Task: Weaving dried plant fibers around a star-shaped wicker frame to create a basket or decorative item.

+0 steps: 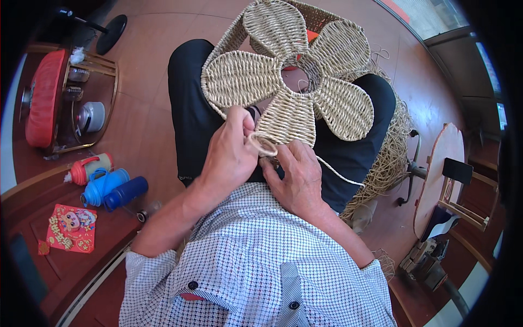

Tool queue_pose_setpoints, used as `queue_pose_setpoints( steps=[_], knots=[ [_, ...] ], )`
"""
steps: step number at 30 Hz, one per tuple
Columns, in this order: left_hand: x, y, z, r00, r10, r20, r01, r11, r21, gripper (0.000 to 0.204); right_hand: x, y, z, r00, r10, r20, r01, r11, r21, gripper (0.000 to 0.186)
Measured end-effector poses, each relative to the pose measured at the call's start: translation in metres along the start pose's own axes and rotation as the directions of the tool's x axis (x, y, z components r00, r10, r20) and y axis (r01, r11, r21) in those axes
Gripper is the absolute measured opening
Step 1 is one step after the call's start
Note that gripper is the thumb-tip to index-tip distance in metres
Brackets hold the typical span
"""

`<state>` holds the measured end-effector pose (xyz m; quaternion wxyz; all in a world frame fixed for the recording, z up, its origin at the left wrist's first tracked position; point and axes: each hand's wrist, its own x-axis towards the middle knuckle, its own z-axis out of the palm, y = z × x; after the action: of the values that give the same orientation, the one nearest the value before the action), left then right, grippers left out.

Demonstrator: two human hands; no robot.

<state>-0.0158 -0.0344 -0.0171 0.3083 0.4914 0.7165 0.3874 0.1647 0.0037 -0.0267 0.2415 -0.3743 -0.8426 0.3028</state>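
Note:
A flower-shaped piece woven from straw cord (pixel 286 117) lies across my lap, its petals set around an open round centre. At the tip of the nearest petal, my left hand (pixel 231 147) is closed on a pale cord (pixel 264 144), which bends into a small loop between my hands. My right hand (pixel 297 177) is closed too, its thumb and fingers pinching the cord against the petal's lower edge. From beside my right hand a loose cord end trails right over my dark trouser leg. My fingers partly hide the petal's tip and where the cord joins it.
Behind the flower stands a woven straw basket (pixel 332 16). A large heap of loose straw cord (pixel 389 163) lies on the floor at the right, near a wooden board (pixel 438 177). Left are a red-cushioned stool (pixel 43 101), blue bottles (pixel 125 193) and a red decorated packet (pixel 72 229).

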Motion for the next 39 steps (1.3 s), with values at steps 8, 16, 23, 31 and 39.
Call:
queue_pose_setpoints(
  steps=[8, 16, 23, 31, 39],
  knots=[
    [-0.048, -0.002, 0.011, 0.962, -0.274, 0.019, 0.221, 0.732, -0.644, 0.020, -0.002, 0.002, -0.001, 1.000, 0.006, -0.015, -0.006, 1.000, 0.024, 0.026],
    [-0.032, -0.006, 0.007, 0.938, 0.346, -0.038, -0.321, 0.901, 0.292, 0.031, -0.004, 0.002, 0.004, 0.999, 0.011, -0.048, -0.010, 0.999, 0.032, 0.028],
    [-0.031, 0.011, -0.008, 0.915, -0.363, 0.177, 0.355, 0.513, -0.781, 0.020, -0.007, 0.002, 0.003, 0.996, -0.027, -0.083, 0.028, 1.000, 0.008, 0.028],
    [-0.030, 0.022, -0.011, 0.932, -0.358, 0.052, 0.332, 0.792, -0.511, 0.046, -0.007, 0.003, 0.005, 0.996, -0.010, -0.087, 0.011, 1.000, 0.013, 0.026],
    [-0.020, 0.005, -0.043, 0.843, -0.321, 0.431, 0.528, 0.345, -0.776, 0.037, -0.007, -0.001, 0.003, 0.998, -0.009, -0.066, 0.008, 1.000, -0.017, 0.025]
  ],
)
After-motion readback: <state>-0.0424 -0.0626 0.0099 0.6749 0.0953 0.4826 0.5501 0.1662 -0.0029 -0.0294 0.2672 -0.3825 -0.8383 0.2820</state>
